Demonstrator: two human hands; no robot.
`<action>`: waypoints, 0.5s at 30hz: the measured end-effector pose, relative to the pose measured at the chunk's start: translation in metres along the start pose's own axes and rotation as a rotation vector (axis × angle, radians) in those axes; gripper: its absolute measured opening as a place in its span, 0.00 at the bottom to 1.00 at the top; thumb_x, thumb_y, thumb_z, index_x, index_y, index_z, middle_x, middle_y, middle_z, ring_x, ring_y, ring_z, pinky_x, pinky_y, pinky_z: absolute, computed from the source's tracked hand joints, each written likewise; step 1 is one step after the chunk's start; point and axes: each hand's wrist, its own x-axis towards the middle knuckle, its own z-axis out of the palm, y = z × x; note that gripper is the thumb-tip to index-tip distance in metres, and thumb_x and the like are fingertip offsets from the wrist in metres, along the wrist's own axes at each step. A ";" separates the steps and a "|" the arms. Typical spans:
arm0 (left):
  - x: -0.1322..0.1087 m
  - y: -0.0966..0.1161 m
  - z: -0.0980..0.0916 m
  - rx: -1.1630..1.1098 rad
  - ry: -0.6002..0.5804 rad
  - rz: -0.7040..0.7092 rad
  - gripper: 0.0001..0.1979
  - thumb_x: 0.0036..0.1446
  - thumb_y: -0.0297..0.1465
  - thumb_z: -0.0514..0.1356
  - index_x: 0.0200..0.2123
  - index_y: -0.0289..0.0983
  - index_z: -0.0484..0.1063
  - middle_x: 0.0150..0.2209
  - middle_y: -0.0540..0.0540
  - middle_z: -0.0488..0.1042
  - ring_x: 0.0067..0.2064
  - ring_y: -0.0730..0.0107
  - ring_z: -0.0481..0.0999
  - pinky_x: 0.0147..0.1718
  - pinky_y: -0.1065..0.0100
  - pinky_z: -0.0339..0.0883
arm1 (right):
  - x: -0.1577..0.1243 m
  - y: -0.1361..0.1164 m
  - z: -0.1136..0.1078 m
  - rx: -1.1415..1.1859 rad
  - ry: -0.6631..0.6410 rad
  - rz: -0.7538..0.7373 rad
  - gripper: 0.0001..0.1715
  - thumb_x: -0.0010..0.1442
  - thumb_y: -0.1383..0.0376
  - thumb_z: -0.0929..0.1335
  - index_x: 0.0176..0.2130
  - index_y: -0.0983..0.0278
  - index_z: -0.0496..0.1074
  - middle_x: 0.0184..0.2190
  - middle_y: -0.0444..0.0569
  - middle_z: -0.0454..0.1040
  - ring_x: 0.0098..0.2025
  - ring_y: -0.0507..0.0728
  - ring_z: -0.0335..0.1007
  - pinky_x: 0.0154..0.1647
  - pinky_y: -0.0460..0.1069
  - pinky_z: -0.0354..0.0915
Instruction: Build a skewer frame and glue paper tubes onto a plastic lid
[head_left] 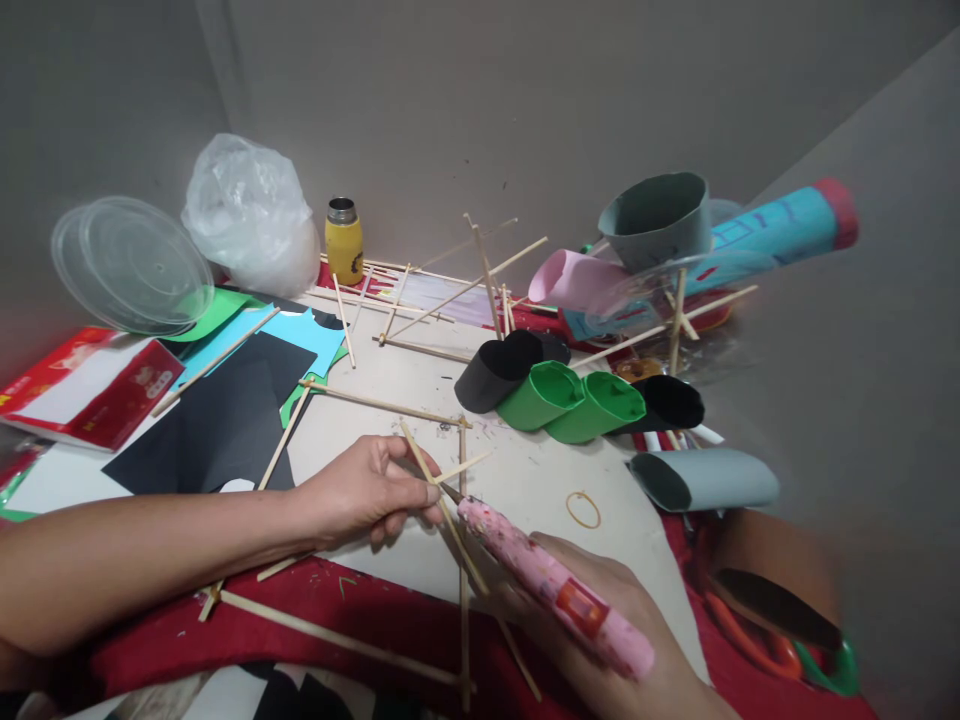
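Note:
My left hand [375,490] pinches thin wooden sticks [450,520] where two of them cross, holding them above the white sheet. In my right hand [600,600] is a pink patterned glue gun [540,570] with a red patch on its body. Its dark narrow tip is at the crossing, close to my left fingertips; whether it touches the wood I cannot tell. Around and below my hands lies a large stick frame [382,402], joined at its corners, partly hidden by my left arm and hand.
Green paper tubes [541,396] and a black tube [491,375] stand beyond my hands. A rubber band [583,510] lies on the white sheet [375,330]. Scissors [825,665] lie at right. A yellow bottle [344,242], plastic bag [251,215] and black paper [217,430] are leftward.

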 end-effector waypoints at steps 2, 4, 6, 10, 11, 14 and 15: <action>0.000 0.000 0.000 0.002 -0.001 0.001 0.18 0.46 0.37 0.67 0.35 0.34 0.66 0.26 0.44 0.79 0.11 0.83 0.59 0.10 0.77 0.53 | 0.000 0.000 0.000 -0.003 0.000 0.007 0.18 0.63 0.67 0.63 0.51 0.62 0.73 0.25 0.45 0.74 0.25 0.53 0.72 0.25 0.44 0.68; 0.000 0.000 0.000 0.008 -0.004 0.005 0.17 0.46 0.36 0.67 0.35 0.34 0.66 0.25 0.44 0.79 0.11 0.83 0.60 0.10 0.77 0.53 | -0.001 0.001 0.001 -0.013 -0.012 0.013 0.19 0.62 0.67 0.63 0.52 0.63 0.73 0.24 0.45 0.74 0.24 0.53 0.72 0.25 0.44 0.67; 0.000 0.000 0.001 0.015 -0.007 0.009 0.17 0.46 0.37 0.67 0.34 0.34 0.66 0.25 0.44 0.79 0.11 0.83 0.60 0.10 0.77 0.54 | -0.002 0.004 0.002 -0.016 -0.021 0.013 0.20 0.62 0.68 0.63 0.52 0.63 0.73 0.24 0.45 0.74 0.23 0.52 0.71 0.25 0.44 0.67; -0.001 0.000 0.002 0.015 -0.011 0.007 0.18 0.45 0.37 0.67 0.34 0.34 0.66 0.25 0.44 0.79 0.12 0.83 0.60 0.09 0.78 0.54 | -0.003 0.006 0.004 0.000 -0.009 0.006 0.20 0.63 0.67 0.63 0.54 0.63 0.71 0.26 0.46 0.75 0.25 0.52 0.72 0.26 0.44 0.68; -0.001 0.000 0.002 0.014 -0.011 0.005 0.18 0.45 0.37 0.67 0.34 0.34 0.66 0.25 0.44 0.79 0.12 0.83 0.60 0.09 0.78 0.54 | -0.002 0.005 0.003 0.007 -0.008 0.004 0.20 0.63 0.67 0.63 0.54 0.63 0.71 0.27 0.46 0.76 0.26 0.52 0.72 0.26 0.44 0.68; 0.000 -0.001 0.001 0.013 -0.014 0.004 0.18 0.46 0.38 0.67 0.35 0.34 0.65 0.25 0.44 0.79 0.12 0.83 0.60 0.09 0.78 0.54 | -0.001 0.004 0.003 0.017 -0.009 -0.003 0.16 0.63 0.67 0.64 0.49 0.64 0.74 0.27 0.46 0.76 0.26 0.52 0.73 0.27 0.45 0.69; 0.000 -0.001 0.001 0.014 -0.016 0.006 0.18 0.46 0.38 0.67 0.35 0.34 0.65 0.25 0.44 0.79 0.12 0.83 0.60 0.09 0.78 0.54 | -0.001 0.004 0.003 0.010 -0.013 0.003 0.15 0.62 0.67 0.64 0.47 0.64 0.74 0.26 0.46 0.76 0.26 0.52 0.73 0.26 0.45 0.69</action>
